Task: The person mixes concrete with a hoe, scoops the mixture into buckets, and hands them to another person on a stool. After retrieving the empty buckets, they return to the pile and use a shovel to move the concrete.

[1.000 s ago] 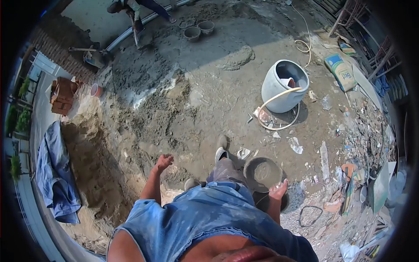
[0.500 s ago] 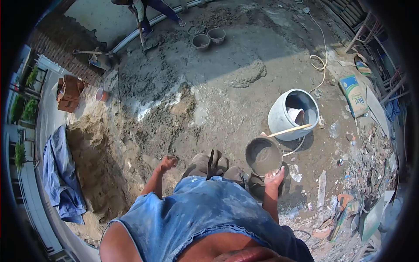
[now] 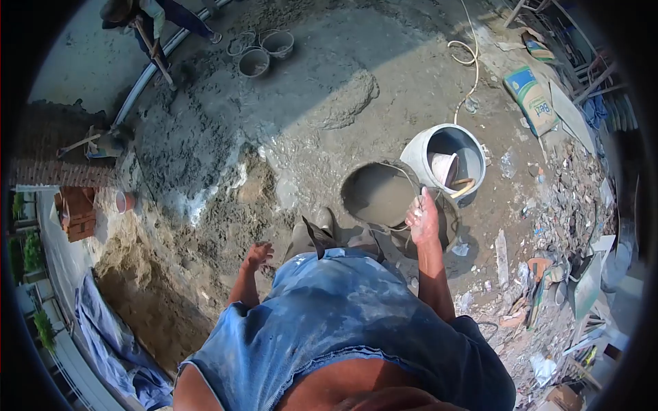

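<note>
My right hand (image 3: 423, 218) is closed round the thin handle of a dark bucket (image 3: 379, 194), which hangs tilted and has a grey, muddy inside. Beside that bucket lies a tipped grey drum (image 3: 445, 159) with a pale scoop-like container (image 3: 444, 168) in its mouth. Over the muddy ground to the left of my legs, my left hand (image 3: 260, 254) hangs with its fingers partly spread and nothing in them.
Another person (image 3: 147, 24) holds a long-handled tool at the upper left. Two buckets (image 3: 254, 62) stand near there. A cement bag (image 3: 531, 101) and rubble (image 3: 562, 205) lie right; bricks (image 3: 77, 212), a sand pile (image 3: 140, 281) and a blue tarp (image 3: 113, 342) lie left.
The bucket in my right hand has risen and tilted, and my right hand has moved up with it. The view has turned, so the surroundings appear shifted left. The other person is bent further over.
</note>
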`<action>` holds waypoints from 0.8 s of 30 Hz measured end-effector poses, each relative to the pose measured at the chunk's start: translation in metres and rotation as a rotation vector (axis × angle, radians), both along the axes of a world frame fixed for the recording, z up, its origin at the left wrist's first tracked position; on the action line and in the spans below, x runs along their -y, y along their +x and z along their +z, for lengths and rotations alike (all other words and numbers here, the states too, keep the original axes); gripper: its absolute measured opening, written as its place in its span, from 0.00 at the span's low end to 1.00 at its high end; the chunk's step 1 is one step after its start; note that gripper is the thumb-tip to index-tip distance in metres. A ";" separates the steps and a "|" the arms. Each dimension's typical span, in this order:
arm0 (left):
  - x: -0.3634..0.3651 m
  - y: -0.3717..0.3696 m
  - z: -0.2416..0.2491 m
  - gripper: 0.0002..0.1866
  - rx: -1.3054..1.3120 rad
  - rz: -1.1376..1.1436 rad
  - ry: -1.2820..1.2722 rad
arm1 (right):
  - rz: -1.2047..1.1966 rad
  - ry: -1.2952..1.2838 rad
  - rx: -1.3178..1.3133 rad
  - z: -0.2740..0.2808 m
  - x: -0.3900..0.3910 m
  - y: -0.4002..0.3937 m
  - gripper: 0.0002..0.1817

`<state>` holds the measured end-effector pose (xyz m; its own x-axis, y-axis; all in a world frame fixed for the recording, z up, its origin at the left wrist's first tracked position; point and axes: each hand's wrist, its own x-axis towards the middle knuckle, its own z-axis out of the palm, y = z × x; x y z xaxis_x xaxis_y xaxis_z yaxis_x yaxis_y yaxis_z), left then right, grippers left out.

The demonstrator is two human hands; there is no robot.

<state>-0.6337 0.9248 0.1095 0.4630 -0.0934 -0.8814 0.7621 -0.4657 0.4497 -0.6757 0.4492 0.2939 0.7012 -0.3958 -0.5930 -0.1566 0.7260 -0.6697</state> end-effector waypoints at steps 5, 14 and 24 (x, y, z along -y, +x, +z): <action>0.001 0.073 -0.021 0.26 0.081 -0.051 -0.017 | 0.065 -0.002 0.068 0.027 0.019 0.086 0.19; 0.051 0.149 0.012 0.27 0.043 0.132 0.056 | 0.002 0.132 0.132 -0.019 0.103 0.261 0.19; 0.126 0.143 0.063 0.29 -0.235 0.185 0.143 | -0.178 0.154 -0.094 -0.190 0.237 0.436 0.19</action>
<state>-0.4909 0.7983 0.1723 0.2429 0.1057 -0.9643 0.9149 -0.3553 0.1915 -0.2393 0.2126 0.1041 0.5671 -0.4083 -0.7154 -0.0733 0.8401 -0.5375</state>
